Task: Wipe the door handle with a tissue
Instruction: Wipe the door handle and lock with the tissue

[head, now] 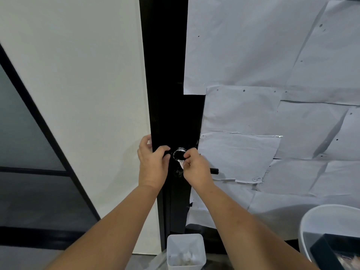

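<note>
A black door (165, 94) stands edge-on in the middle of the view. Its black lever handle (214, 171) sticks out to the right, mostly hidden behind my right hand, and the round base (178, 153) of the handle shows between my hands. My right hand (196, 168) pinches a small crumpled white tissue (182, 163) against the round base. My left hand (153, 162) grips the edge of the door, thumb on the near face and fingers curled round the far side.
White paper sheets (272, 94) cover the door's glass to the right. A white wall (87, 94) lies to the left. A small white bin (186, 252) holding used tissues stands on the floor below. A white round container (319, 223) sits at the lower right.
</note>
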Demonstrator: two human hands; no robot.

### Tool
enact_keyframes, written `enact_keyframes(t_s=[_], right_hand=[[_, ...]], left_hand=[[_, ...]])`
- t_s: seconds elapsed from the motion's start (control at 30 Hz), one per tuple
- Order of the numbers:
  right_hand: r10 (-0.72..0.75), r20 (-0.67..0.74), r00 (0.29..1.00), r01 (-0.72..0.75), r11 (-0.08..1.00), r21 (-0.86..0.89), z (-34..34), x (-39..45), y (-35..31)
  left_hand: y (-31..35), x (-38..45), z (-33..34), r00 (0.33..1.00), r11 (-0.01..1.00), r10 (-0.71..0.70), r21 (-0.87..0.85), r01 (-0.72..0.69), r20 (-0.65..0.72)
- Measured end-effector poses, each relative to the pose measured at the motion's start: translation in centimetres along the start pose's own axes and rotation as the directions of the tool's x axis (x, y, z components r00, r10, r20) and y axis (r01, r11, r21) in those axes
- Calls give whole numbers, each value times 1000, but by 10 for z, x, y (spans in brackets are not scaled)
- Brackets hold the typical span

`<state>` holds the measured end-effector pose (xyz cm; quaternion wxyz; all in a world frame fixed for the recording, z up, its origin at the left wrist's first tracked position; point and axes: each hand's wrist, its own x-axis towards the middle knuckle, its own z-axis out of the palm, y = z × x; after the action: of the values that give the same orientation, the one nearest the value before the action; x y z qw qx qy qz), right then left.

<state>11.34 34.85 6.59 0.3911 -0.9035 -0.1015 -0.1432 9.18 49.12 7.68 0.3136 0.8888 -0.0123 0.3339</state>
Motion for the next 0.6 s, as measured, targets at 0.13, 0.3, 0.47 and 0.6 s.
enact_keyframes(t_s=[0.13,0.3,0.47,0.6], right_hand=[[16,18,1000,-17,999,41,1,-1,0],[33,47,998,-38,993,115,-1,-3,3],[57,69,996,-65,992,107,-10,-4,4],[-19,76,997,28,993,-113,-18,-2,7]], left_hand=[[-2,-8,6,996,999,17,42,-21,89],[-6,-19,16,991,994,27,99,-40,132],[-6,-18,20,993,991,27,126,-42,114],[-6,-20,24,993,988,32,145,-48,109]])
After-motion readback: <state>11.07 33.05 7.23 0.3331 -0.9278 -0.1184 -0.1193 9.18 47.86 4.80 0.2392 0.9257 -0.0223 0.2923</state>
